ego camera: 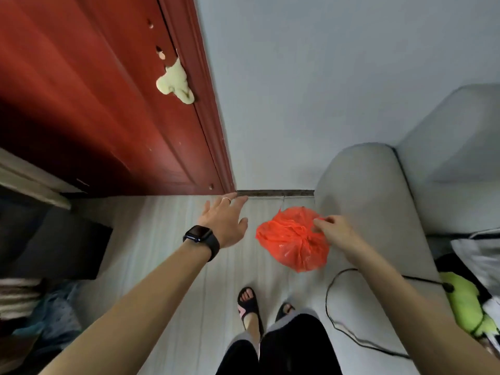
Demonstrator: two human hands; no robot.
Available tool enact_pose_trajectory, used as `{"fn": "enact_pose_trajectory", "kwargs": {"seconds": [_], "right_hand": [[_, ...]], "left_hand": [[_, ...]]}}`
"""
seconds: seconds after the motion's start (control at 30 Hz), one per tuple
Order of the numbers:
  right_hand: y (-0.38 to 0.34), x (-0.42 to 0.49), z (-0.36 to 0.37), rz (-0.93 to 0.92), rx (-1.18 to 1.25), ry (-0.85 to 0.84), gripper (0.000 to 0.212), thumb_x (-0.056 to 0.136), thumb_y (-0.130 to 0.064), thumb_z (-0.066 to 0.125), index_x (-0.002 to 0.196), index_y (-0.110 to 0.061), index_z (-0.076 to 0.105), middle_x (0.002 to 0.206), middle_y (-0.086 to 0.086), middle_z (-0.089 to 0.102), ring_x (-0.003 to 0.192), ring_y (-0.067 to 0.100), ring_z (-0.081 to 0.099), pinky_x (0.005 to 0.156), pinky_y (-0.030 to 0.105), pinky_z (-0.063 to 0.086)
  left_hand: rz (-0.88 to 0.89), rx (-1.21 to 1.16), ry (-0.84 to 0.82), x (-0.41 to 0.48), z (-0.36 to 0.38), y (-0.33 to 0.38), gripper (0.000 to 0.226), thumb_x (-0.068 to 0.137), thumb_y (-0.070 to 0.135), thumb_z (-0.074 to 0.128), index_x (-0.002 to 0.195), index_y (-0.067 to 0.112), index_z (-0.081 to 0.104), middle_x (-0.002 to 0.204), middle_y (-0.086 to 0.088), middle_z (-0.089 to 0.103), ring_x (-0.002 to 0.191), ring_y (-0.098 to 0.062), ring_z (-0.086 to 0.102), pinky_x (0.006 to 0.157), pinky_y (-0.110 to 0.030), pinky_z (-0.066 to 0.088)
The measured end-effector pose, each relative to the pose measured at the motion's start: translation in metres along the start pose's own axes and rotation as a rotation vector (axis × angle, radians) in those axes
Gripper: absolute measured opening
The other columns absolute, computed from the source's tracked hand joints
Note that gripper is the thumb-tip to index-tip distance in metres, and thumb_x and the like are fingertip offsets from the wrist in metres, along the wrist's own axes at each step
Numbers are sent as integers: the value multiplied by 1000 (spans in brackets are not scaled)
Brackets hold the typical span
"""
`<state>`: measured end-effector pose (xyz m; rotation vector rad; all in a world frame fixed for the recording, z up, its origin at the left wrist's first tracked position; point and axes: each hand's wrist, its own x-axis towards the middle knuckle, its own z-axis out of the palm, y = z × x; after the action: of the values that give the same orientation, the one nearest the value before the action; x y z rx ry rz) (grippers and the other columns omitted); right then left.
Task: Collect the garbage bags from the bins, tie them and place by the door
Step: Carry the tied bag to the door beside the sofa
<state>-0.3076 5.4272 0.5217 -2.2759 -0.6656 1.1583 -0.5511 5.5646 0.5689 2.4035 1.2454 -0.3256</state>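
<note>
A tied orange-red garbage bag [293, 240] hangs just above the pale floor, close to the wall and to the right of the red door [89, 104]. My right hand [334, 230] pinches the bag's twisted top handles at its right side. My left hand [224, 220], with a black watch on the wrist and a ring on one finger, is stretched out to the left of the bag with fingers spread and straight. It holds nothing and does not touch the bag.
A grey sofa arm [373, 201] stands right of the bag, with a black cable [328, 301] across it. Dark furniture [54, 247] and cloth piles fill the left side. My sandalled feet [249, 307] stand on the floor below the bag.
</note>
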Motion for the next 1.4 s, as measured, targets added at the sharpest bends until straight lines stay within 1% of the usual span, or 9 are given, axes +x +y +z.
{"fn": "enact_pose_trajectory", "kwargs": {"seconds": [0.17,0.33,0.53,0.67,0.87,1.03,1.17,1.27,1.4], "right_hand": [[-1,126,22,77,16,2,25,84,-21,61,61,-12,68,57,-4,64,54,14,53,60,30,43],[22,240,49,163,-55,-66,35,87,-15,56,53,-17,56,46,-5,50,42,10,45,47,22,35],[54,351,69,226,-158,-106,31,93,-28,51,95,-6,73,106,16,73,102,31,66,86,31,47],[76,402,67,257,-118,-58,37,93,-28,50,106,-2,74,112,18,73,106,34,65,90,33,48],[98,457,60,287,30,66,34,88,-29,52,103,-6,73,104,14,74,100,35,66,92,40,52],[133,464,86,423,-52,-133,41,91,-27,54,121,-1,64,118,20,68,103,34,65,90,35,52],[148,446,102,448,-91,-216,45,92,-31,58,127,-3,60,111,11,64,84,23,57,64,23,41],[137,439,104,424,-116,-233,45,91,-35,55,125,-6,63,116,12,67,100,29,62,80,29,47],[99,431,86,303,-307,-202,37,89,-27,51,112,-4,68,114,18,70,101,34,65,75,27,42]], "left_hand": [[62,89,88,126,5,-19,59,95,38,46,150,32,27,161,-5,21,149,-27,12,121,-48,13],[94,237,217,236,35,-21,68,95,43,43,155,34,11,165,-5,-7,150,-32,-8,120,-54,5],[179,377,420,346,82,-11,86,88,40,55,156,39,1,164,-4,-18,149,-40,-15,115,-64,0],[164,397,529,395,103,-8,99,79,31,66,156,37,3,165,-5,-12,150,-41,-9,113,-67,5],[84,438,602,426,128,-7,105,75,19,66,157,29,2,161,-4,-26,147,-45,-16,115,-67,-1],[85,425,650,436,141,-6,105,74,19,66,158,25,4,161,-6,-24,145,-47,-18,116,-66,1],[99,420,634,435,138,-9,106,73,20,66,157,27,2,162,-5,-23,146,-45,-18,115,-66,-1],[108,414,603,427,134,-11,109,71,18,67,157,28,2,162,-4,-22,147,-43,-17,115,-66,-2],[137,403,484,411,120,-14,108,69,17,64,157,31,3,164,-4,-18,150,-37,-11,115,-64,0]]}}
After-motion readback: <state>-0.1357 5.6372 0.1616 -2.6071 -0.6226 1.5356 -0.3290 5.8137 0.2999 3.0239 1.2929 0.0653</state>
